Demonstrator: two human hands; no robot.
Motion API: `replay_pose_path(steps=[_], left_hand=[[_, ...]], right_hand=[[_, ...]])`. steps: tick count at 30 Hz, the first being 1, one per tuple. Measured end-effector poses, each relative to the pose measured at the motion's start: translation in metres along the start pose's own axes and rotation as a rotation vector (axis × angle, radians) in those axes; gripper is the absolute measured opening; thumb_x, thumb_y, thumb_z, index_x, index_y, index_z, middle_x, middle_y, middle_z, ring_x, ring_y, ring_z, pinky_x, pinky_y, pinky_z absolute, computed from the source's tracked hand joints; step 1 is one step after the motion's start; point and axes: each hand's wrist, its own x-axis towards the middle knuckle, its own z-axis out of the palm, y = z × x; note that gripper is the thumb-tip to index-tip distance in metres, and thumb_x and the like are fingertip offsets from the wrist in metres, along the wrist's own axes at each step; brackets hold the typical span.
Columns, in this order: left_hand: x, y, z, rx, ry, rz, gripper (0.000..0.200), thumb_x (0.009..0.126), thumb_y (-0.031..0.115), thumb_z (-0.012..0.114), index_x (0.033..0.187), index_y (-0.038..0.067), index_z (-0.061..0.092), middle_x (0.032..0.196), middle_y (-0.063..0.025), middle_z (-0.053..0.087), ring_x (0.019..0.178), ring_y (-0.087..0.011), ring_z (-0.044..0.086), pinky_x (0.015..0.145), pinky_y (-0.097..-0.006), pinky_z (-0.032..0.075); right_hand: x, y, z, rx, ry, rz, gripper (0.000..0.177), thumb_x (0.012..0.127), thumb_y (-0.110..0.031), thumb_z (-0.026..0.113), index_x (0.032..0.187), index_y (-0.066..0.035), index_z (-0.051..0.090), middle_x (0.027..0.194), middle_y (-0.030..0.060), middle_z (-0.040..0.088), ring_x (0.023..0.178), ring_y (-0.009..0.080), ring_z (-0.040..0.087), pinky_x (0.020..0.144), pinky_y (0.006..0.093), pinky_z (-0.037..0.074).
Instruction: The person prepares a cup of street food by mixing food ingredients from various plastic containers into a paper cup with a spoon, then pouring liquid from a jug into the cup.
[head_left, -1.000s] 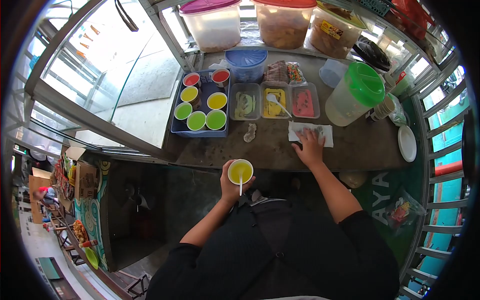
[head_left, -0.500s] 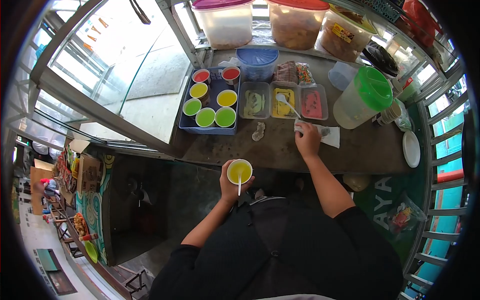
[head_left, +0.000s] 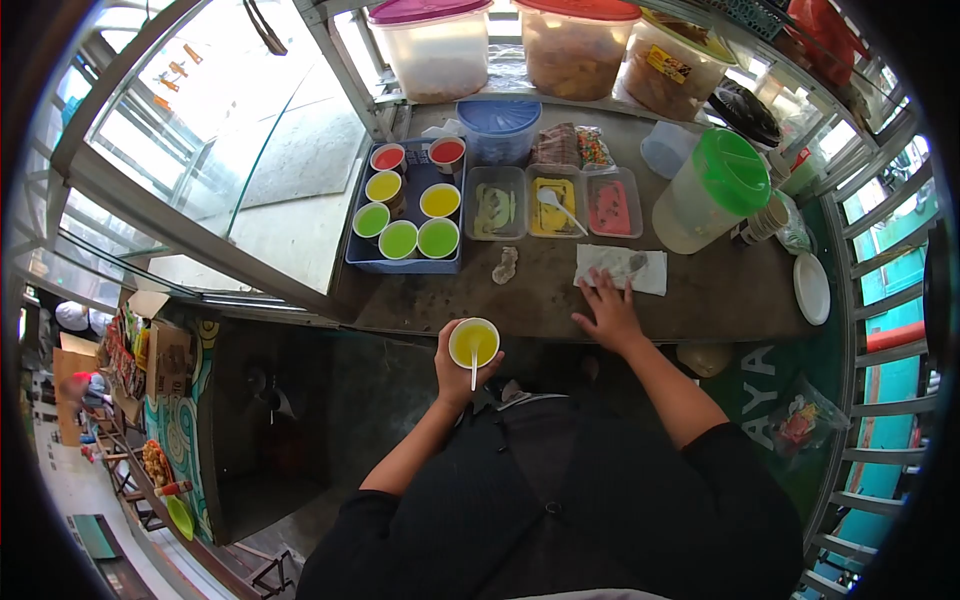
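In my left hand [head_left: 457,372] is a paper cup of yellow liquid [head_left: 474,342], held in front of the counter edge. A white plastic spoon [head_left: 474,372] leans in this cup. My right hand [head_left: 611,318] has its fingers spread at the lower edge of a stained white tissue [head_left: 648,282] lying on the counter. Behind the tissue stand three clear tubs: one with green residue [head_left: 496,208], one with yellow residue [head_left: 555,222] and a white spoon [head_left: 560,207], and one with pink residue [head_left: 612,207]. A crumpled scrap [head_left: 505,265] lies left of the tissue.
A blue tray [head_left: 405,267] at the left bears several cups of red, yellow and green liquid. At the right stand a green-lidded pitcher [head_left: 707,195] and a white plate [head_left: 811,289]. Large lidded containers [head_left: 580,55] line the back shelf, above a blue-lidded tub [head_left: 500,135].
My right hand has drawn back from the tissue and its fingers have spread. The tissue now lies flatter. My left hand still holds the cup. The whole view has shifted slightly.
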Motion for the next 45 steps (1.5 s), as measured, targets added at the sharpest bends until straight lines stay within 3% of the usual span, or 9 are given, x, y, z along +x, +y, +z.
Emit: replay_pose_path(steps=[3,12,15,21,27,30,36,42,45], left_hand=[[0.007,0.004,0.008,0.018,-0.034,0.021,0.077,0.072,0.020,0.093,0.132,0.002,0.048,0.115,-0.0118,0.068,0.105,-0.0216,0.068,0.093,-0.0342,0.054],[0.039,0.017,0.060,-0.052,-0.261,-0.031,0.080,0.069,0.021,0.095,0.132,0.002,0.049,0.117,-0.0122,0.068,0.108,-0.0212,0.068,0.095,-0.0341,0.053],[0.049,0.018,0.082,-0.034,-0.318,-0.043,0.079,0.068,0.024,0.095,0.131,0.003,0.052,0.117,-0.0125,0.068,0.109,-0.0225,0.068,0.094,-0.0350,0.053],[0.057,0.016,0.125,-0.073,-0.378,-0.073,0.075,0.066,0.020,0.093,0.129,0.006,0.055,0.119,-0.0135,0.068,0.112,-0.0284,0.068,0.094,-0.0378,0.053],[0.055,0.016,0.169,-0.052,-0.318,-0.013,0.075,0.067,0.020,0.091,0.131,0.006,0.054,0.119,-0.0149,0.067,0.111,-0.0321,0.067,0.095,-0.0395,0.052],[0.055,0.041,0.190,0.013,-0.265,-0.071,0.074,0.069,0.022,0.091,0.130,0.005,0.053,0.119,-0.0159,0.067,0.111,-0.0334,0.067,0.095,-0.0402,0.052],[0.056,0.042,0.234,0.072,-0.168,-0.037,0.075,0.070,0.023,0.093,0.130,0.004,0.053,0.119,-0.0134,0.068,0.112,-0.0239,0.067,0.096,-0.0365,0.052],[0.062,0.046,0.260,0.058,-0.088,-0.049,0.071,0.071,0.019,0.090,0.130,0.005,0.053,0.120,-0.0142,0.067,0.112,-0.0258,0.067,0.096,-0.0373,0.052],[0.068,0.049,0.269,0.129,-0.058,-0.074,0.070,0.069,0.017,0.086,0.130,0.005,0.053,0.121,-0.0163,0.064,0.116,-0.0341,0.063,0.098,-0.0418,0.050]], right_hand=[[-0.008,-0.003,-0.002,0.114,-0.161,-0.029,0.074,0.100,-0.059,0.045,0.159,-0.016,0.033,0.168,0.0112,0.024,0.155,0.0318,0.021,0.122,0.0647,0.006],[-0.010,0.039,-0.012,0.115,-0.054,0.199,0.064,0.102,-0.051,0.048,0.153,-0.013,0.044,0.163,0.0140,0.032,0.151,0.0330,0.029,0.121,0.0645,0.011],[-0.010,0.022,-0.047,0.233,0.223,0.037,0.058,0.098,-0.043,0.060,0.146,-0.013,0.052,0.142,0.0149,0.056,0.135,0.0328,0.050,0.114,0.0603,0.027],[-0.020,-0.044,-0.135,0.547,-0.164,-0.242,0.045,0.087,-0.025,0.075,0.131,-0.020,0.066,0.076,0.0069,0.068,0.073,0.0258,0.068,0.070,0.0440,0.051],[-0.005,-0.012,-0.096,0.867,0.174,-0.281,0.019,0.092,-0.024,0.071,0.105,-0.011,0.077,0.081,0.0130,0.070,0.071,0.0329,0.067,0.065,0.0412,0.052],[0.006,0.031,-0.116,0.843,0.147,-0.056,0.020,0.094,-0.023,0.069,0.106,-0.008,0.075,0.085,0.0153,0.070,0.079,0.0344,0.069,0.068,0.0421,0.053],[0.014,0.098,-0.112,0.767,0.181,-0.125,0.020,0.097,-0.019,0.065,0.105,-0.002,0.071,0.091,0.0182,0.070,0.079,0.0354,0.069,0.068,0.0413,0.053],[0.023,0.111,-0.114,1.092,-0.180,0.086,0.019,0.099,-0.016,0.062,0.106,-0.001,0.070,0.093,0.0172,0.072,0.081,0.0362,0.069,0.071,0.0425,0.054],[0.043,0.128,-0.108,0.875,0.129,-0.286,0.017,0.098,-0.017,0.062,0.105,-0.003,0.070,0.091,0.0148,0.072,0.079,0.0338,0.069,0.069,0.0408,0.054]])
